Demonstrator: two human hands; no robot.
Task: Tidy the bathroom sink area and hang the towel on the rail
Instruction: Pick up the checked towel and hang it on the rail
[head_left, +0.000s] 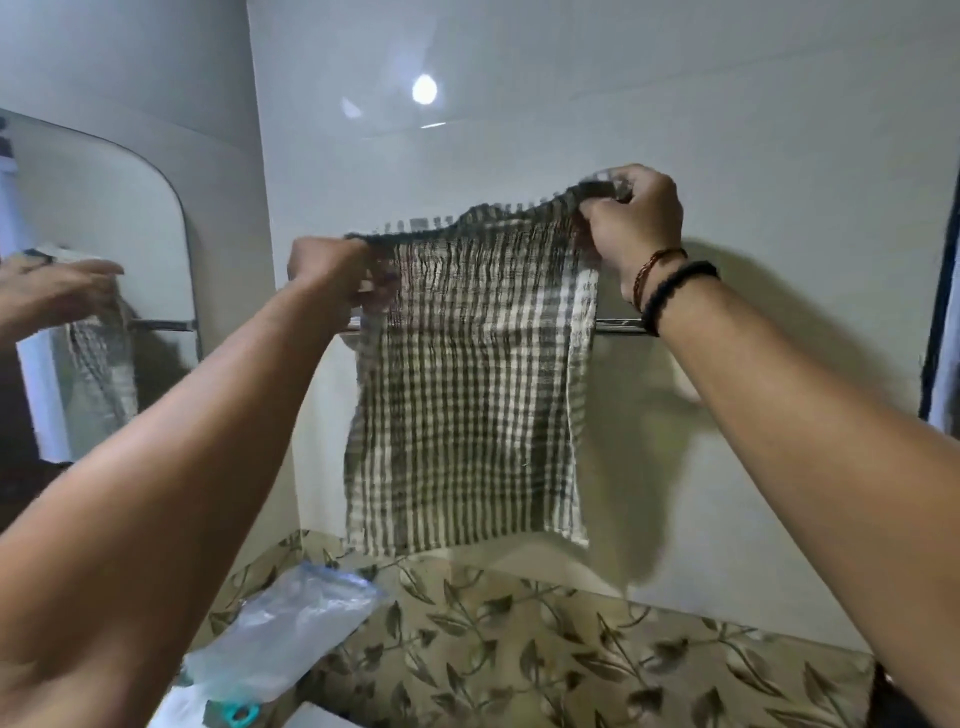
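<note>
Nearest the camera, two bare forearms reach up and away from the viewer, the right one wearing a black beaded bracelet (680, 293) and a thin red thread at the wrist. Below them lies a countertop (519, 649) patterned with dark leaves on a tan ground; near its left front edge rests a crumpled clear plastic bag (280, 629) with a blue strip along its top, and a small teal object, too cut off to identify, sits at the bottom edge of the view. Further in, a checked towel (467, 395), dark green and cream, hangs spread flat in front of a white wall (675, 130), its lower hem ending just above the back edge of the countertop. The left hand (332, 275) pinches the towel's upper left corner, fingers closed tight on the cloth, and the right hand (631, 221) grips the upper right corner the same way, held a little higher so the top edge slopes. The hands probably hold the corners apart to keep the cloth open and even, ready to be lowered over the bar. Behind the towel runs a chrome towel rail (621, 326), fixed to the wall; the towel's top edge sits above it, so it seems not yet draped. At far left a rounded mirror (130, 208) reflects a hand, the towel and the rail's end. A ceiling light glints on the glossy wall above.
</note>
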